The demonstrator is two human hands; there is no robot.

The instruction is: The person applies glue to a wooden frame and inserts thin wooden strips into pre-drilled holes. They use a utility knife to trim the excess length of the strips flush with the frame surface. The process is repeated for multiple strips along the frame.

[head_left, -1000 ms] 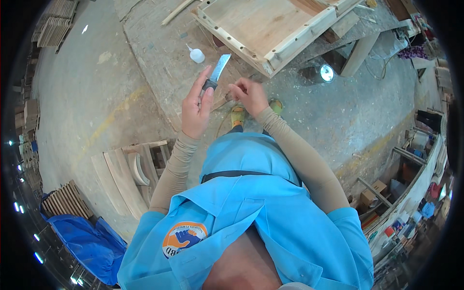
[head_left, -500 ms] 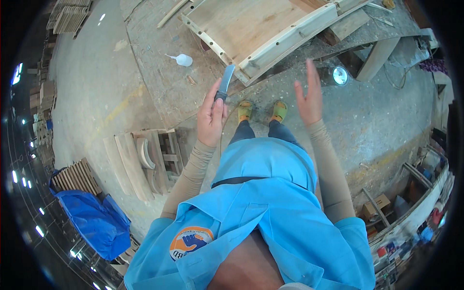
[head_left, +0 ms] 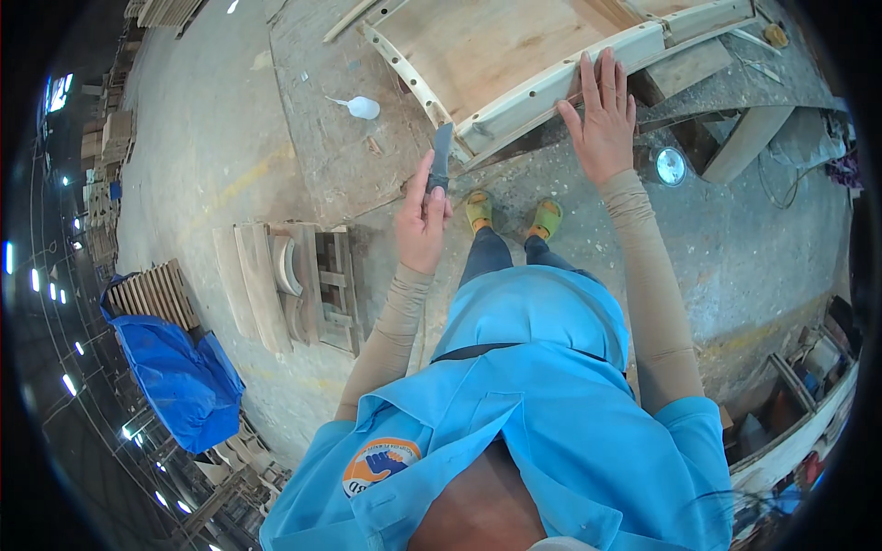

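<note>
My left hand [head_left: 420, 231] is closed round the dark handle of a knife [head_left: 443, 145]. The broad, angled blade points away from me, close to the near corner of a wooden frame [head_left: 514, 106]. Dark round holes run along the frame's curved left rail, and a pale panel lies inside it. My right hand [head_left: 602, 138] is open, with fingers stretched over the frame's near rail. Its fingertips appear to rest on the wood. On the worktable, left of the frame, lies a white squeeze bottle [head_left: 364, 108] with a thin nozzle.
The covered worktable [head_left: 317, 138] spreads ahead of me. A round lamp [head_left: 670, 166] shines below its right part. Curved wooden parts [head_left: 262, 285] stand at my left, near a blue tarp [head_left: 175, 376]. A bin of boxes and scraps [head_left: 781, 413] stands at right.
My right hand has moved forward from the air onto the frame's near rail. My left hand still grips the knife, its blade still near the frame's corner. The whole view has shifted slightly.
</note>
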